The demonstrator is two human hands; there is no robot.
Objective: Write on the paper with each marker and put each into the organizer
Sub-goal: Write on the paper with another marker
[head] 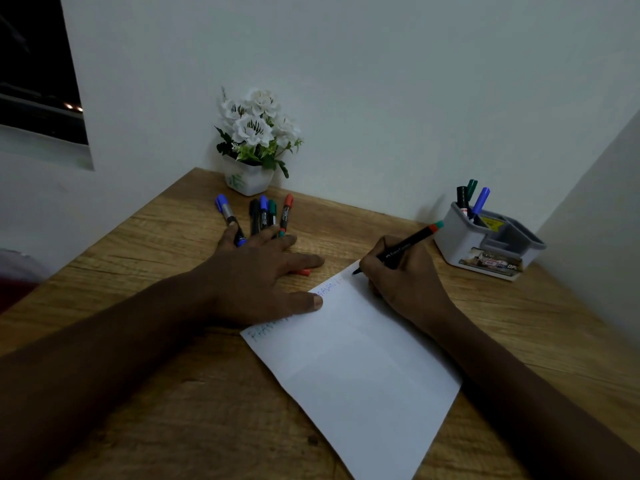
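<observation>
A white sheet of paper (353, 368) lies on the wooden table (166, 410), with faint writing along its left edge. My right hand (401, 275) grips a black marker (407, 247) with a red and green end, its tip on the paper's far corner. My left hand (258, 271) lies flat with spread fingers, thumb pressing the paper's left edge. Several capped markers (268, 214) lie beyond my left hand: blue, black, green, red. A small red cap (304, 272) shows under my fingers. The grey organizer (485, 242) at the right holds three markers (471, 199).
A white pot of white artificial flowers (254, 143) stands at the table's back edge against the wall. A second wall closes in on the right, just behind the organizer. A dark window is at the upper left.
</observation>
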